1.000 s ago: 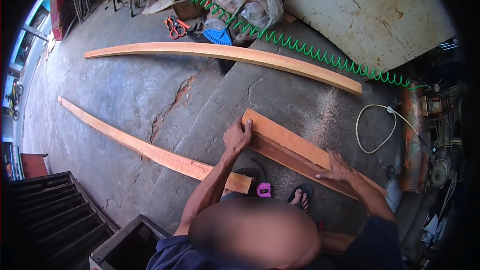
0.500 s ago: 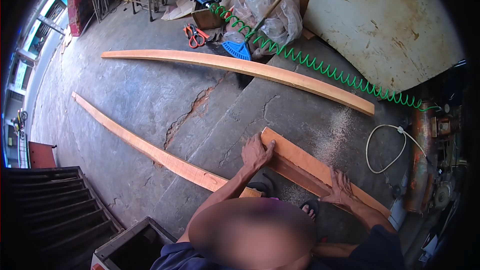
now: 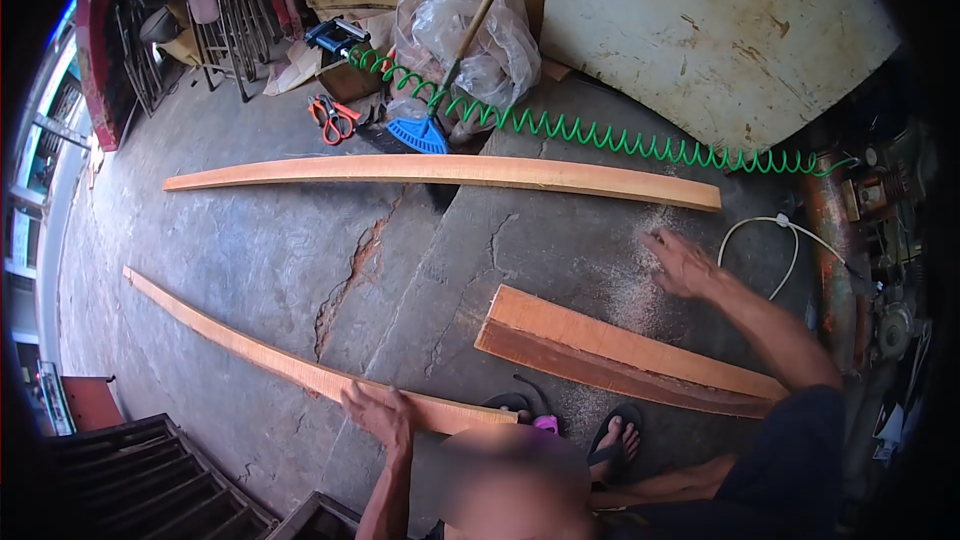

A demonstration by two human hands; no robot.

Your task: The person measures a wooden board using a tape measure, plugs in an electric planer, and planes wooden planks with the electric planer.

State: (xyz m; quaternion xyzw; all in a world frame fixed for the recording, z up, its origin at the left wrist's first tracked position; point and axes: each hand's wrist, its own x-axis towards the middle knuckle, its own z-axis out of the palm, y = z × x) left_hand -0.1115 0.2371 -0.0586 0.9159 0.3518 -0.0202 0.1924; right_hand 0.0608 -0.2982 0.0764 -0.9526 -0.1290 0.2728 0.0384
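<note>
Across the near plank [image 3: 250, 340], a long narrow strip of pale reddish wood, lies my left hand [image 3: 378, 414]. Its fingers and thumb are apart on the wood, not visibly wrapped round it. My right hand [image 3: 682, 264] reaches out above the sawdust [image 3: 632, 290], fingers extended and nothing in them. A thicker wooden board [image 3: 610, 340] rests on the floor between my hands, its darker side face towards me; neither hand touches it. Beyond my right hand is the far plank [image 3: 440, 170], long and slightly bowed in this view.
A green coiled hose [image 3: 600, 137] runs behind the far plank. Near it are a blue rake head [image 3: 417, 134], orange-handled pliers [image 3: 332, 120] and a plastic bag [image 3: 470, 25]. A white cable loop [image 3: 795, 260] lies right. My sandalled foot [image 3: 618, 436] is beside the board.
Both hands have left the thick board. My left hand has moved leftward onto the near plank; my right has moved forward over the sawdust. The camera view has also shifted.
</note>
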